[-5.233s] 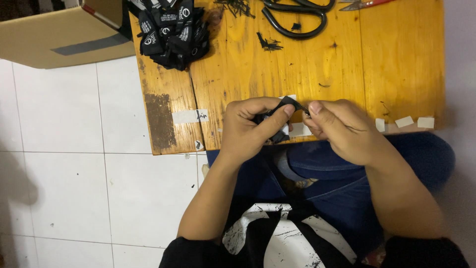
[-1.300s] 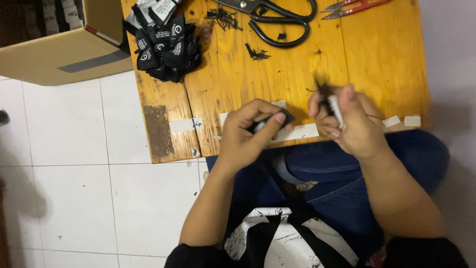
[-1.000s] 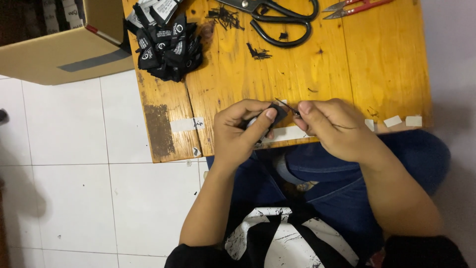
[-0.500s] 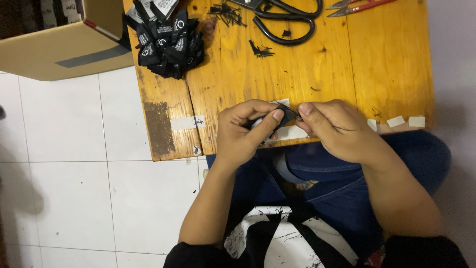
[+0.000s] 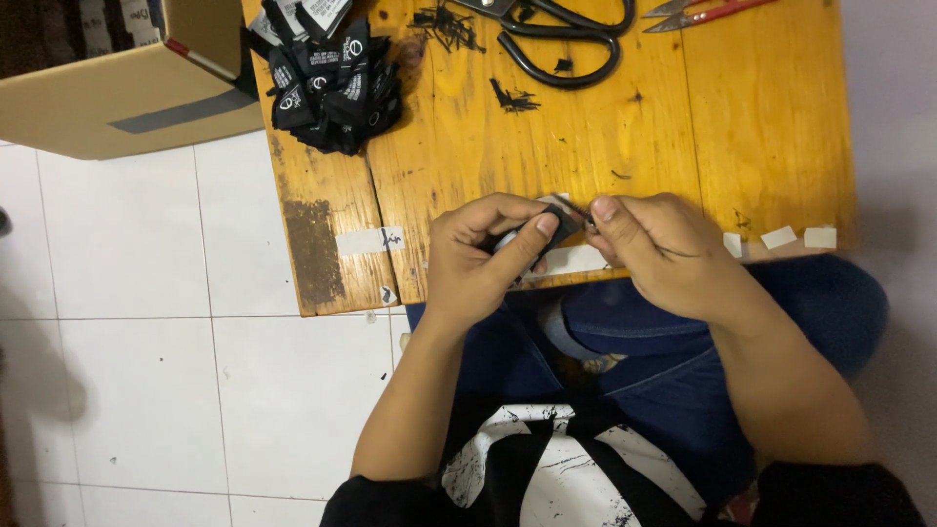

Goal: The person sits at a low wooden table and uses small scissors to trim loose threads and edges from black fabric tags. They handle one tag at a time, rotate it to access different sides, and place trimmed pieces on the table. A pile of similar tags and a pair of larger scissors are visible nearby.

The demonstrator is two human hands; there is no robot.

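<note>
Over the near edge of a worn yellow wooden table (image 5: 761, 127), my left hand (image 5: 478, 259) pinches a small black fabric label (image 5: 558, 222) between thumb and fingers. My right hand (image 5: 664, 254) meets it from the right, its thumb and forefinger closed on the label's right end. Whether something thin is also in those fingers, I cannot tell. A pile of similar black labels with white print (image 5: 327, 83) lies at the table's far left corner.
Large black scissors (image 5: 566, 39) and small red-handled snips (image 5: 698, 12) lie at the table's far edge, with black thread scraps (image 5: 512, 98) near them. White tape pieces (image 5: 800, 236) stick to the near edge. A cardboard box (image 5: 127, 78) stands on the white tiled floor (image 5: 146, 371), left.
About a second ago my right hand was raised to the right holding a thin tool or thread. It has come back to the label; both hands now work on it together.
</note>
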